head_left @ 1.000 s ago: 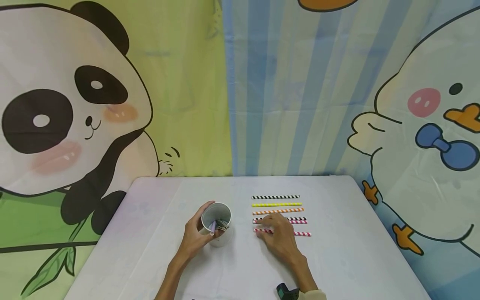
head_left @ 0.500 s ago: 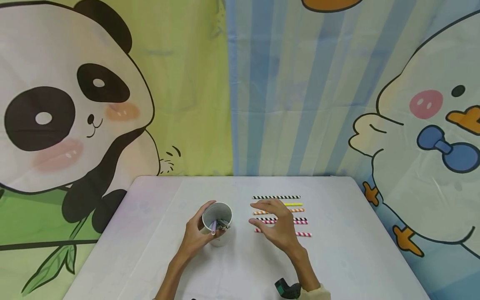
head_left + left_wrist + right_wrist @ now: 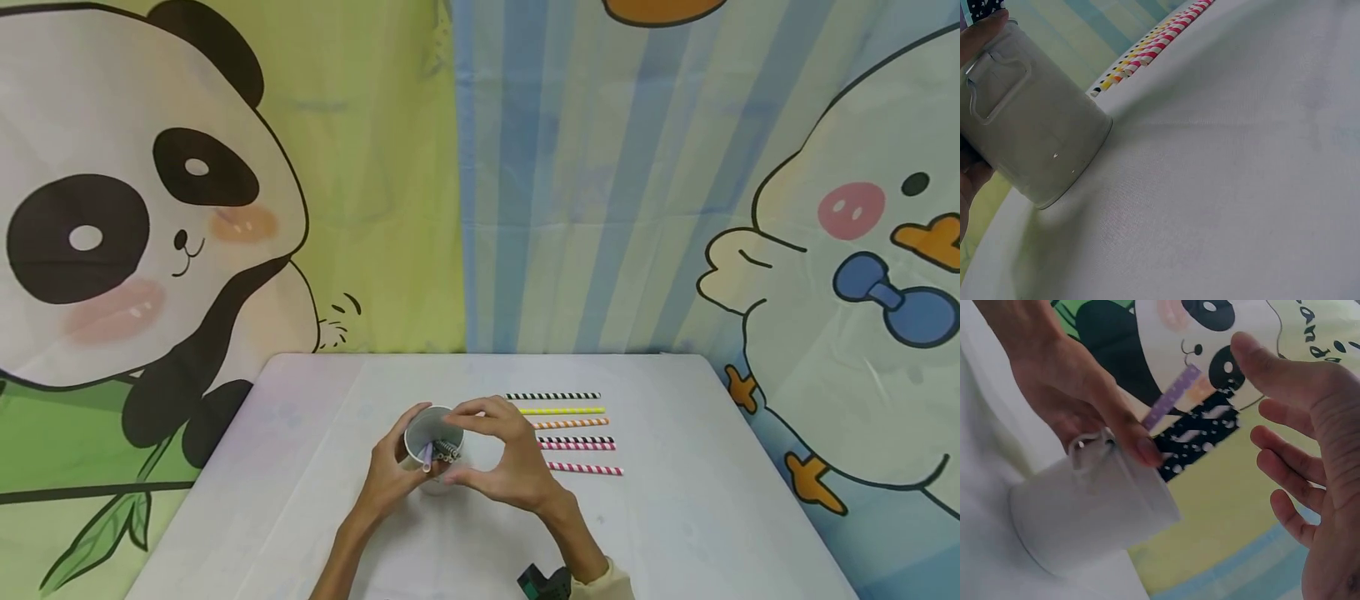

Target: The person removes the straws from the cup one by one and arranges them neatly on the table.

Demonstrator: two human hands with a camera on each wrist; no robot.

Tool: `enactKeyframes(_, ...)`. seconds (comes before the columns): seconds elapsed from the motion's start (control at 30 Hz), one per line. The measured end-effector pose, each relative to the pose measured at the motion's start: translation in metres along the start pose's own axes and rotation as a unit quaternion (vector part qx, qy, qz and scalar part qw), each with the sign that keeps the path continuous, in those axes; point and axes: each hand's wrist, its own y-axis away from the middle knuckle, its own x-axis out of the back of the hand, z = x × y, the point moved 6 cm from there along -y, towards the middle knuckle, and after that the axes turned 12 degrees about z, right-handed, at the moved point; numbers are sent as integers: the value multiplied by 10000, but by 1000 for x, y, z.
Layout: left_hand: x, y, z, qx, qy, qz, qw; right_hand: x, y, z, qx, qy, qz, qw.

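My left hand [image 3: 392,467] grips a white cup [image 3: 1041,125] with a small loop on its side, thumb at the rim. The cup leans slightly and its base is near the table. Inside it stand a lilac straw with white dots [image 3: 1172,397] and several black-and-white paper straws [image 3: 1200,434]. My right hand [image 3: 510,462] is beside the cup's mouth, thumb and fingers spread apart, holding nothing. To its right lies a row of striped paper straws, among them a black one [image 3: 555,396], a yellow one [image 3: 566,411], an orange one [image 3: 573,423] and a pink one [image 3: 588,469].
Everything lies on a white-covered table [image 3: 675,517]. A curtain with a panda [image 3: 112,217] and a white bird [image 3: 847,350] hangs behind it. A black device [image 3: 543,582] sits by my right wrist.
My right hand has risen from over the straw row and moved left to the cup's mouth, its fingers spreading wider. My left hand and the cup have stayed in place.
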Motion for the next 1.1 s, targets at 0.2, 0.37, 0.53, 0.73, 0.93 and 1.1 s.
enactKeyframes(0.2, 0, -3, 3, -89, 97, -5, 9999, -17, 1, -2, 135, 127, -209, 9996)
enactKeyframes(0.37, 1, -3, 3, -95, 99, -4, 9999, -27, 1, -2, 171, 153, -346, 9991)
enactKeyframes(0.53, 2, -2, 3, -62, 113, 26, 9999, -35, 1, -3, 291, 231, -468, 9982)
enactKeyframes(0.73, 2, 0, 2, -12, 77, -13, 10000, -42, 2, -5, 498, 397, -503, 9967)
enactKeyframes(0.93, 1, 0, -1, -18, 93, -105, 9999, -44, 2, -6, 603, 554, -478, 9955)
enactKeyframes(1.1, -1, 1, -2, -4, 59, -106, 9999, -44, 4, -5, 546, 572, -447, 9959)
